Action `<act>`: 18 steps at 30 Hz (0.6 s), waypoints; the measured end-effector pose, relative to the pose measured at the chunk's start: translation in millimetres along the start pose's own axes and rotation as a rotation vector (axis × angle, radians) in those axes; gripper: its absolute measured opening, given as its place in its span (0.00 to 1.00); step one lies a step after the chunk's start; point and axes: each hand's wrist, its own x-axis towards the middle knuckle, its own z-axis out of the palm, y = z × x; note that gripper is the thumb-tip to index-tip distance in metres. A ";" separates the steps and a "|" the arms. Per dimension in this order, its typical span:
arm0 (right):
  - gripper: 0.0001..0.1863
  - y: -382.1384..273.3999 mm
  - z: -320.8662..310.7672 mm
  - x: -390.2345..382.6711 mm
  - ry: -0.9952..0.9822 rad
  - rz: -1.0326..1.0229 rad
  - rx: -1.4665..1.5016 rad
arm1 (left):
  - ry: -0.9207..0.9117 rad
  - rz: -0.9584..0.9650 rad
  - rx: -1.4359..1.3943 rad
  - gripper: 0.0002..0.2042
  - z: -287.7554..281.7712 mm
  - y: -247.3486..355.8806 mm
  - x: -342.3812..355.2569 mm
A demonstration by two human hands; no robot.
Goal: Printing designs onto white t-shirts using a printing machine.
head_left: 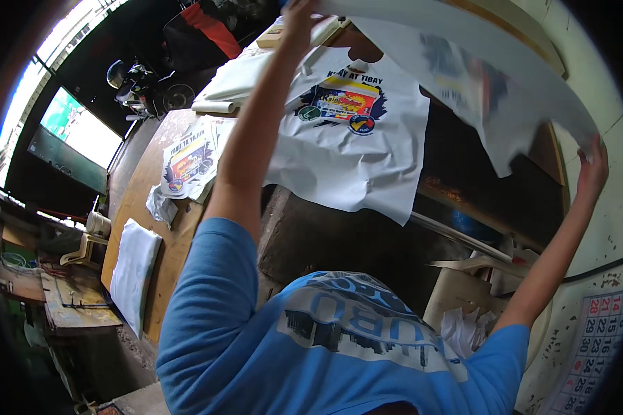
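Note:
Both arms are raised and spread apart, stretching a white printed fabric panel (457,83) between my hands. My left hand (299,21) is closed on one end of it at the top of the view. At the far right, my right hand (592,169) grips the other end. The lifted panel is blurred, and a colourful print shows faintly on it. Below it lies a second white shirt panel (374,166) with a neck cutout and a bright logo print, its lower edge hanging over the table's near edge. Neither hand touches that one.
A wooden table (128,200) on the left bears printed sheets (190,162), a crumpled scrap (161,206) and a folded white stack (135,266). White cloth (239,83) is piled farther back. A plastic chair (457,294) stands near right; a motorcycle (145,90) is parked far left.

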 end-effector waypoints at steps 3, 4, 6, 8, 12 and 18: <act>0.16 -12.8 72.0 -46.8 -0.093 0.273 0.041 | 0.095 -0.287 -0.341 0.04 -67.2 15.9 2.0; 0.14 -8.0 92.4 -69.4 -0.103 0.299 0.061 | 0.093 -0.313 -0.325 0.04 -88.0 14.3 -9.5; 0.12 5.3 125.7 -119.6 -0.147 0.398 0.045 | 0.115 -0.379 -0.278 0.05 -126.3 -0.6 -49.5; 0.10 15.9 150.8 -165.1 -0.177 0.512 -0.006 | 0.175 -0.532 -0.118 0.07 -155.8 -23.9 -97.0; 0.08 33.2 182.0 -244.2 -0.245 0.679 -0.081 | 0.298 -0.818 0.052 0.08 -200.5 -65.6 -200.7; 0.09 59.1 200.0 -340.9 -0.246 0.872 -0.183 | 0.290 -1.092 -0.031 0.07 -242.3 -110.4 -327.4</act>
